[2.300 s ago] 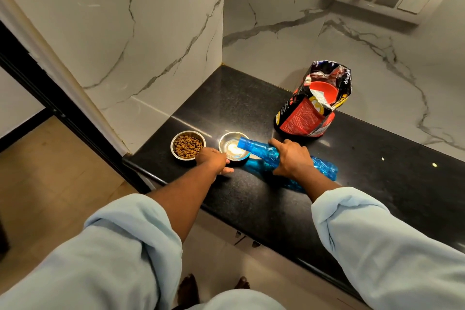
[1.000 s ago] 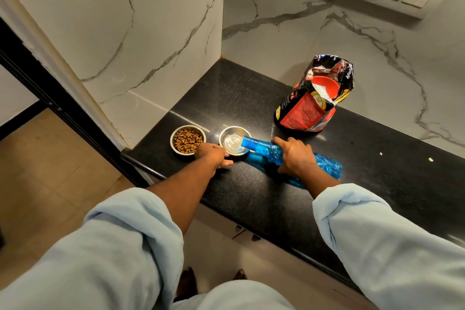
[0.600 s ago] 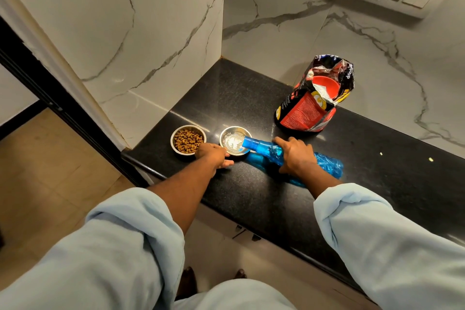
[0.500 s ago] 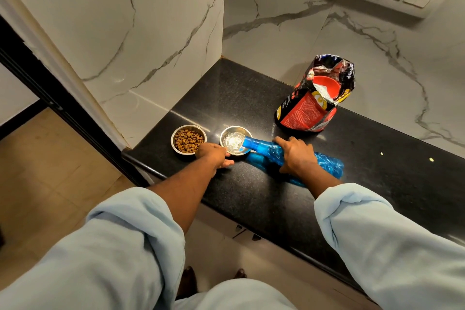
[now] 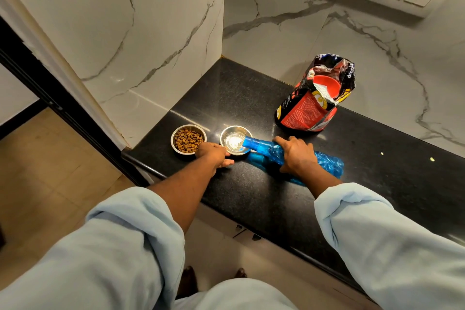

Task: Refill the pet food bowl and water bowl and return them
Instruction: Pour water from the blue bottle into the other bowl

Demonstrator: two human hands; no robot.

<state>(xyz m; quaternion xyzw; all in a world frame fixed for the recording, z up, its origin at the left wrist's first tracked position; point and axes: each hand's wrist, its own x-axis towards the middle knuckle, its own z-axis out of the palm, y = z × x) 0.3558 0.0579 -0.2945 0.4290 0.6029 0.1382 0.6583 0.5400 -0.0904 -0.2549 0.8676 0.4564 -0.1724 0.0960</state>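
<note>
While the right hand [image 5: 297, 156] wraps round the middle of the blue bottle [image 5: 261, 147], which is tipped nearly level with its mouth over the right rim of the water bowl [image 5: 234, 128], the left hand [image 5: 214, 155] sits against the near rim of that bowl. This is apparently to stop the light steel dish sliding or tipping as water runs in. The left hand's fingers are turned from the camera, so it cannot be told whether they grip the rim or merely brace it. The bottle's low angle suggests that little water is left in it, or that a slow, splash-free pour is wanted. Its crumpled body extends right of the bowl, close above the table [image 5: 377, 184]. Strong glare inside the bowl hides the water level, so how full it is cannot be judged. The food bowl [image 5: 173, 138] stands just left of the water bowl, close beside it but seemingly not touching, and already holds a layer of kibble [image 5: 188, 139]. By this reading the food step is done and watering is the step in hand. The bag [image 5: 309, 113] stands upright behind and to the right of the water bowl. Its torn top is open and it is set back, presumably to keep it clear of the pour. Both bowls sit near the table's front left corner, a convenient place from which to lift them for the return that remains. The main risk is water spilling over the rim onto the dark table.
</note>
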